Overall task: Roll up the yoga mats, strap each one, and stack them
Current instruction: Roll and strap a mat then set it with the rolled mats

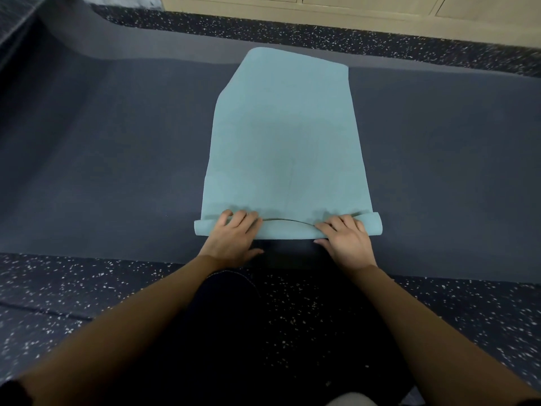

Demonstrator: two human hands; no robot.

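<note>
A light teal yoga mat [285,136] lies flat, stretching away from me on top of a wide dark blue mat [117,159]. Its near end is turned over into a small roll [288,230] running left to right. My left hand [234,238] presses on the left part of the roll, fingers spread over its top. My right hand [347,238] presses on the right part the same way, thumb on the dark mat behind it. No strap is in view.
Speckled dark rubber flooring [73,291] surrounds the dark mat. Beige cabinet fronts [322,4] line the far wall. The dark mat's far left edge [70,39] curls upward. My dark-trousered knee [231,291] sits between my arms.
</note>
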